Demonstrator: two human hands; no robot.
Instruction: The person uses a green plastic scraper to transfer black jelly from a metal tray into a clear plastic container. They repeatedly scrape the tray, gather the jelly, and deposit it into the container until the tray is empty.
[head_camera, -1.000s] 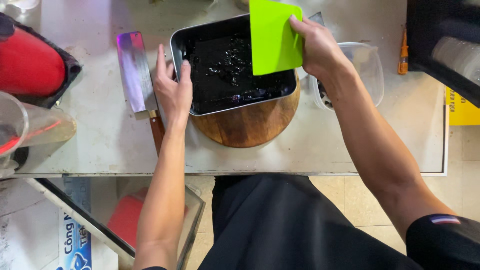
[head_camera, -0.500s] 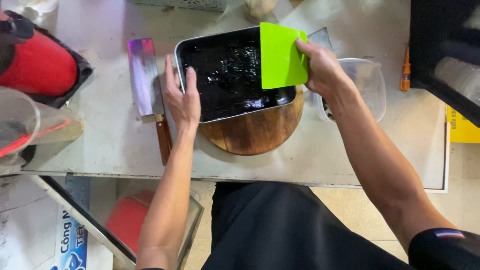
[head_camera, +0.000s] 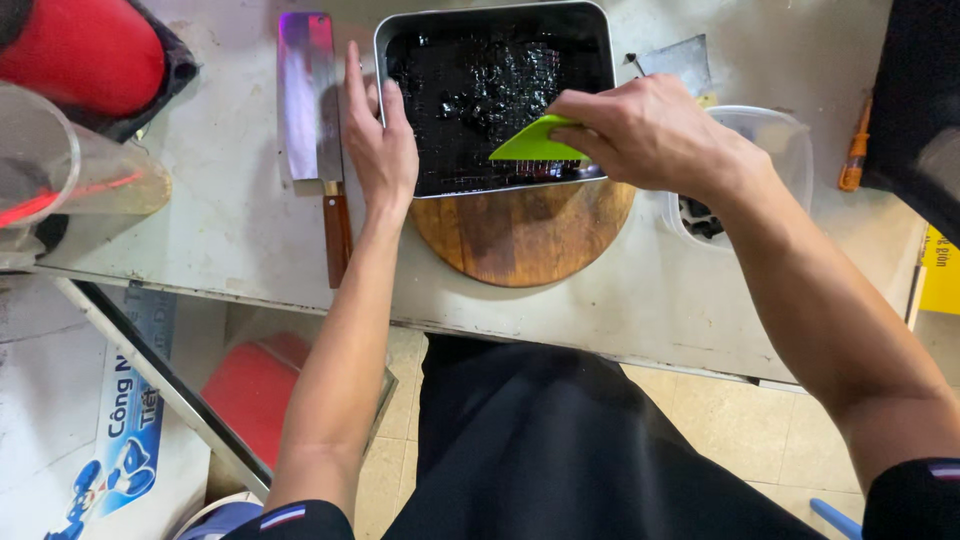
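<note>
With the right hand (head_camera: 650, 130) fingers clamped on the green scraper (head_camera: 535, 145) inside the metal tray (head_camera: 492, 20) of black jelly at upper centre, and the left hand (head_camera: 378, 150) flat, fingers together, against its wall, a hard push may slide the tray off the round wooden board (head_camera: 520, 235) toward the cleaver (head_camera: 308, 100).

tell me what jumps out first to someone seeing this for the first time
The bright green scraper in the right hand, pressed into glossy black jelly in a metal tray on a round wooden board. The left hand braces the tray's left side, beside a cleaver. A red container sits far left.
</note>
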